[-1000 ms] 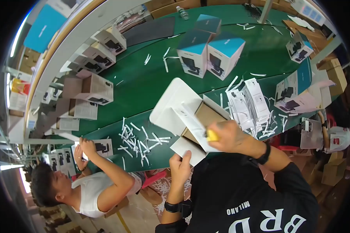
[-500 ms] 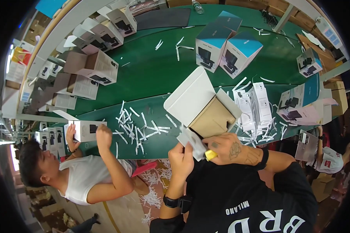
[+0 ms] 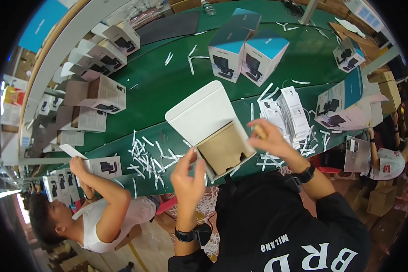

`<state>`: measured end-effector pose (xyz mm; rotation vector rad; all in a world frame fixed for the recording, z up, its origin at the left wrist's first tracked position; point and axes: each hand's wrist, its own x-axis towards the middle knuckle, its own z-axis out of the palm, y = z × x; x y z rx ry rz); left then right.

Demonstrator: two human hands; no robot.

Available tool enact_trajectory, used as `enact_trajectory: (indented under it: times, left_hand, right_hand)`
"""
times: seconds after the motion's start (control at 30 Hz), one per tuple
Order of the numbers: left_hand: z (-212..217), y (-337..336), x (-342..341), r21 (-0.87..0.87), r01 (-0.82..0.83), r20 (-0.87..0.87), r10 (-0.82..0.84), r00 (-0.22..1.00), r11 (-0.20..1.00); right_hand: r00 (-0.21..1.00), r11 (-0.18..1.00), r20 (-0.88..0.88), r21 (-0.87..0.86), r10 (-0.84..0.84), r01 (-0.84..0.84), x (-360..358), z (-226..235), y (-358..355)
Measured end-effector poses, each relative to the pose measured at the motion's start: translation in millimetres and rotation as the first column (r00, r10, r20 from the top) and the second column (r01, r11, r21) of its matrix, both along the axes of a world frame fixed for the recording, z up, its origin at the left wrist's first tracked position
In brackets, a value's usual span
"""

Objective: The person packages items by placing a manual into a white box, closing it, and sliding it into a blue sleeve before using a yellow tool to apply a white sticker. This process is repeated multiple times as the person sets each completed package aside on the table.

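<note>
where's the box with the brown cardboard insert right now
Near the centre of the head view, the open white box is between the left hand and right hand, nearer than the teal-topped boxes.

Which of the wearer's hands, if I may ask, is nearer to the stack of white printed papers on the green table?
Right. The right hand is close to the white printed papers, toward their near left; the left hand is farther, left of the open white cardboard box.

A clear bottle lies near a dark mat, a dark tangle farther right on the green table.
</note>
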<state>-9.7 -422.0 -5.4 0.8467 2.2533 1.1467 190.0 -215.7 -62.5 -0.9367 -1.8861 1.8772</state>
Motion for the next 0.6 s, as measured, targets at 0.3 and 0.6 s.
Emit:
enact_trajectory:
  times: [0.3, 0.6]
  left_hand:
    - [-52, 30, 55, -0.273, 0.390, -0.626, -0.470, 0.622, 0.879]
    - [-73, 27, 55, -0.243, 0.332, -0.681, -0.404, 0.611, 0.912]
  right_hand:
    - [0.958, 0.953, 0.255, 0.233, 0.130, -0.192, -2, -1, -15]
    - [0.944, 0.667, 0.273, 0.671, 0.184, -0.324, -5, 16, 20]
